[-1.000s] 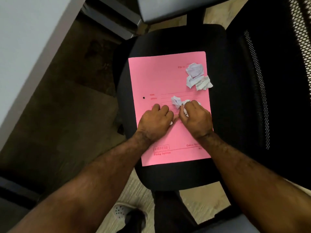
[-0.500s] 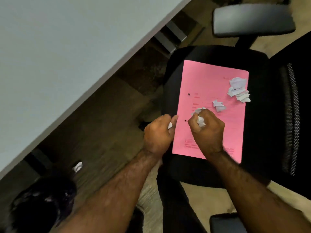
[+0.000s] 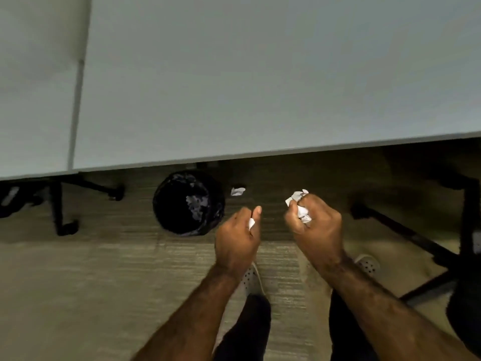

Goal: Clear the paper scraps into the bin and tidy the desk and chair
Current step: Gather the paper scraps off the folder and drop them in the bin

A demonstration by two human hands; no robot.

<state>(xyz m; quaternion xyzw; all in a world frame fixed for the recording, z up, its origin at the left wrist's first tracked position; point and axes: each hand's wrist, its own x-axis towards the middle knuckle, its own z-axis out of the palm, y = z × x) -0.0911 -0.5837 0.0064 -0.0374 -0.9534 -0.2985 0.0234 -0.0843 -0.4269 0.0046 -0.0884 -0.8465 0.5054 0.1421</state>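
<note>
A round black bin (image 3: 188,203) lined with a dark bag stands on the floor, half under the desk's front edge. My left hand (image 3: 238,237) is closed on a small white paper scrap (image 3: 251,223), just right of the bin. My right hand (image 3: 316,225) is further right, fisted around a bunch of crumpled white scraps (image 3: 299,204) that stick out past the fingers. One loose white scrap (image 3: 237,191) lies on the floor between the bin and my right hand.
The pale grey desk (image 3: 260,74) fills the upper half of the view. Black chair legs with castors (image 3: 65,204) stand at the left. A black chair base (image 3: 421,246) and seat edge are at the right. My feet in perforated white shoes (image 3: 251,280) stand on the carpet.
The view swung left from the chair with the pink folder to the bin under the desk. Both hands carried their scraps off the folder and now hover near the bin.
</note>
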